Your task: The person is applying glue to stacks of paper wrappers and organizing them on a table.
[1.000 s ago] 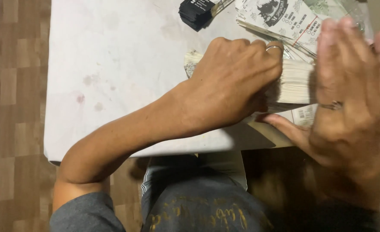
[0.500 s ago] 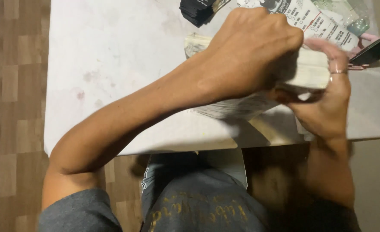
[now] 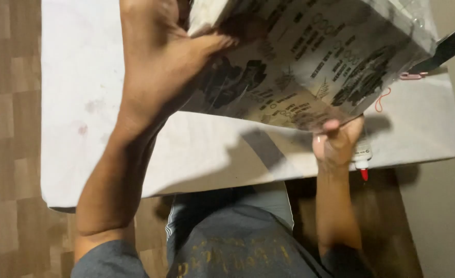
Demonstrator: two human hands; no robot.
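I hold a thick stack of printed paper sheets (image 3: pixel 310 67) lifted off the white table (image 3: pixel 83 113), its underside tilted toward the camera. My left hand (image 3: pixel 165 56) grips the stack's left edge, thumb pressed along the printed face. My right hand (image 3: pixel 338 139) supports the stack's lower edge from beneath, fingertips curled onto the paper. Most of the right hand is hidden behind the sheets.
A small glue bottle with a red tip (image 3: pixel 362 157) lies at the table's near edge beside my right hand. A pink paper clip (image 3: pixel 412 75) and a red loop of string (image 3: pixel 383 99) lie on the table at the right. A wooden floor (image 3: pixel 6 154) surrounds the table.
The stack went from lying pressed on the table under both hands to being raised and tilted up close to the camera. Both hands rose with it.
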